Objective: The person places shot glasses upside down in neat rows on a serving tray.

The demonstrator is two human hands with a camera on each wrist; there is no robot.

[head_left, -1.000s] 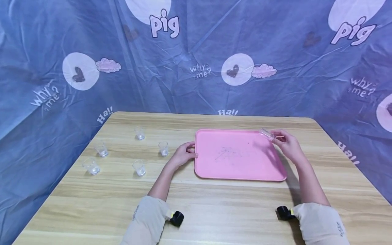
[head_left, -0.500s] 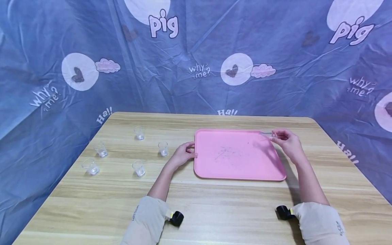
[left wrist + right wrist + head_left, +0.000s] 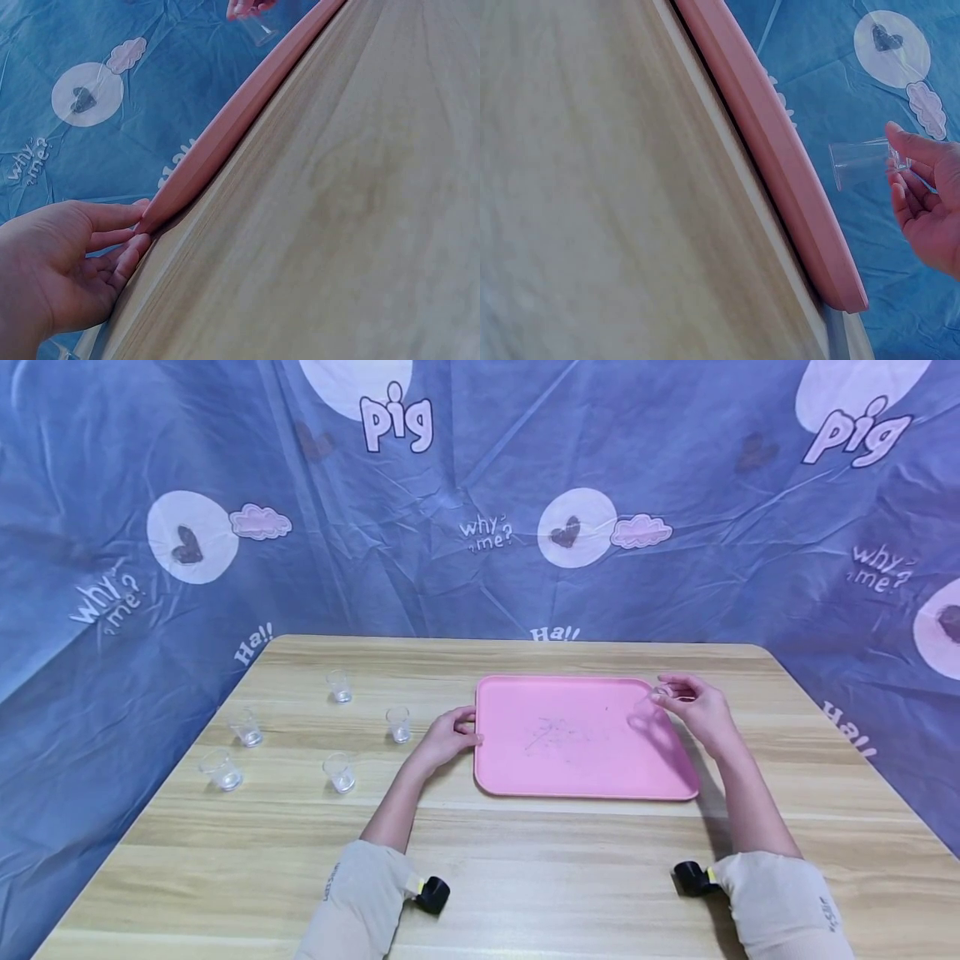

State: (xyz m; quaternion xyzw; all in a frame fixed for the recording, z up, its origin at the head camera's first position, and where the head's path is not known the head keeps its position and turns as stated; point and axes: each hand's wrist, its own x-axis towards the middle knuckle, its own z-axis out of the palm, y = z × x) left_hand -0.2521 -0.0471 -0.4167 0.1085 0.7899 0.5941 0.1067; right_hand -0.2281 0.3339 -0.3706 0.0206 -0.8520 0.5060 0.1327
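Note:
My right hand (image 3: 703,717) pinches a small clear shot glass (image 3: 862,161) by its base end, above the right end of the pink tray (image 3: 585,768). In the head view the glass tips downward, its mouth toward the tray; through the right wrist view it lies nearly sideways, and no contents can be made out. Over at the tray's left edge, my left hand (image 3: 447,742) grips the rim between thumb and fingers. Faint dark scratch-like marks show on the tray's surface.
Several clear shot glasses stand upright on the wooden table (image 3: 562,877) left of my left hand, the nearest to it being one glass (image 3: 399,725). A blue patterned cloth (image 3: 480,577) hangs behind the table.
The shot glass in my right hand has turned from pointing up and left, through level, to mouth downward over the tray. My left hand keeps its place on the rim.

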